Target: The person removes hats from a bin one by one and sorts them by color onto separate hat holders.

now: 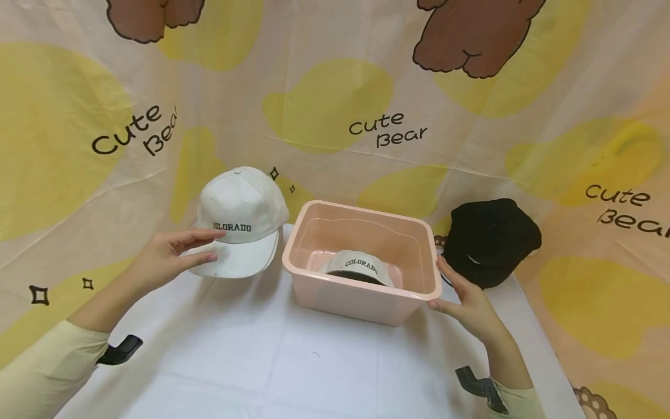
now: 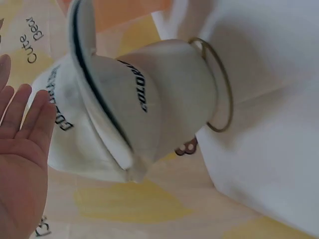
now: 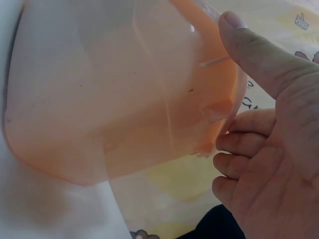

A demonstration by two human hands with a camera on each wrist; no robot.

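Note:
In the head view, white caps lettered COLORADO (image 1: 241,198) sit stacked at the left, with two brims showing. The left wrist view shows two of these caps (image 2: 144,94), one over the other. My left hand (image 1: 180,256) is at the front of the top cap, fingers extended; whether it touches is unclear. A pink plastic bin (image 1: 345,299) stands to the right, holding a white cap (image 1: 361,265) with the same lettering. My right hand (image 1: 471,305) holds the bin's right front corner, thumb at the front and fingers along the side, as the right wrist view shows.
A black cap (image 1: 492,241) stands at the right, behind my right hand. A gold-coloured ring (image 2: 227,84) shows beneath the stacked caps. The white table (image 1: 293,366) meets a printed bear curtain (image 1: 324,105) at the back and sides.

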